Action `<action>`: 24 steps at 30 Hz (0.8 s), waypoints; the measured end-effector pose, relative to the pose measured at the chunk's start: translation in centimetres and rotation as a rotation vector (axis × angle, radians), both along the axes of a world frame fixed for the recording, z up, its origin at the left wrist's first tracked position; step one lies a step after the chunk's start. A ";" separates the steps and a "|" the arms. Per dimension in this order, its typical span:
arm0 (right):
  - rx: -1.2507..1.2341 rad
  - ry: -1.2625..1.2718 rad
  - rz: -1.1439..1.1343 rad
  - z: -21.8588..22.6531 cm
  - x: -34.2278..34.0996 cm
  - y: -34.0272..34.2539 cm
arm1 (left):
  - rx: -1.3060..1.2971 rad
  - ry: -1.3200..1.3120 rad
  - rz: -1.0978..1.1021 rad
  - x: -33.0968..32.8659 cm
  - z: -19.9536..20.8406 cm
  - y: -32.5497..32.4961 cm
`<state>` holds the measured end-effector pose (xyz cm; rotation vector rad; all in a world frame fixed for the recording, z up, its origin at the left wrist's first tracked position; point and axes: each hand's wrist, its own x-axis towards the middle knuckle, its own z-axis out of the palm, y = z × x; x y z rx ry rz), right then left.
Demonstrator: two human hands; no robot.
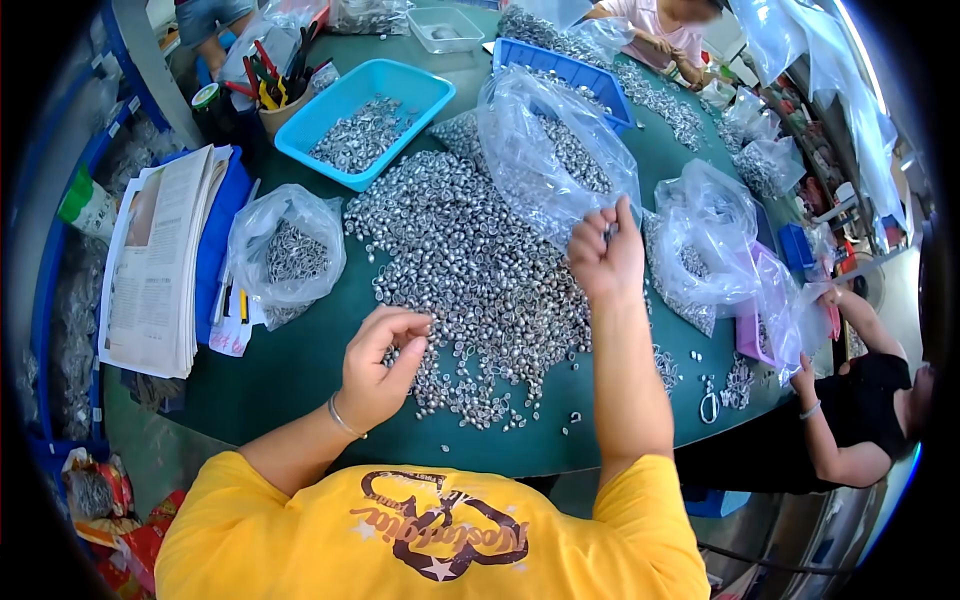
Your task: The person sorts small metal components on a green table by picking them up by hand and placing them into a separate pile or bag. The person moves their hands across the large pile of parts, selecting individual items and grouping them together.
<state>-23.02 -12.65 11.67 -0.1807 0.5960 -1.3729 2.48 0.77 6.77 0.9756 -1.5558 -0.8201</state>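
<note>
A large heap of small silvery metal pieces [470, 270], rounded and ring-like, spreads over the green table. At the heap's near left edge is my left hand [385, 362], its fingers curled in toward the thumb; what they hold, if anything, is too small to make out. My right hand [610, 252] is raised over the heap's right side, closed, with a bit of silver showing between its fingers. Just beyond it lies an open clear plastic bag [515, 150] with more metal pieces inside. The right fingers overlap the bag's near edge; I cannot tell whether they touch it.
A light-blue tray [285, 135] and a darker blue bin [560, 58] hold metal pieces. Filled plastic bags stand left [245, 255] and right [715, 215]. Newspapers [150, 270] lie far left, beside a tool holder [285, 115]. Co-workers sit at the right and far side.
</note>
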 end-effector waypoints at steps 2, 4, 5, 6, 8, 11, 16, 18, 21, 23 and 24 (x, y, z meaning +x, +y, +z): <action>0.088 0.088 -0.062 -1.0 -1.6 -5.1 | 0.054 0.056 -0.003 0.3 -0.3 0.4; 0.102 0.229 -0.160 -1.7 -2.3 -9.3 | 0.089 0.087 0.002 0.5 -0.4 0.7; 0.067 0.307 -0.211 -1.8 -2.5 -10.7 | 0.086 0.091 0.006 0.7 -0.5 0.7; 0.035 0.388 -0.265 -2.3 -3.1 -12.3 | 0.087 0.096 0.005 0.7 -0.5 0.8; -0.016 0.751 -0.339 -3.0 -4.9 -13.4 | 0.113 0.102 -0.001 0.8 -0.5 1.1; -0.020 0.987 -0.247 -1.1 -4.9 -10.4 | 0.136 0.089 0.080 0.9 -1.0 0.7; -0.359 1.479 0.171 -0.6 -2.4 3.0 | 0.167 -0.080 0.020 2.2 -1.7 1.2; -0.362 1.600 0.328 -1.8 -2.9 8.8 | 0.222 -0.213 -0.189 1.7 -0.9 1.3; -0.630 1.757 0.471 -4.2 -3.0 14.0 | -0.071 -0.411 -0.601 -0.2 -1.1 0.5; -0.607 1.841 0.417 -5.3 -2.6 16.6 | -0.147 -0.545 -0.804 -1.2 -1.5 0.6; -0.585 1.852 0.355 -5.7 -2.2 17.4 | -0.179 -0.597 -0.856 -1.5 -1.4 0.8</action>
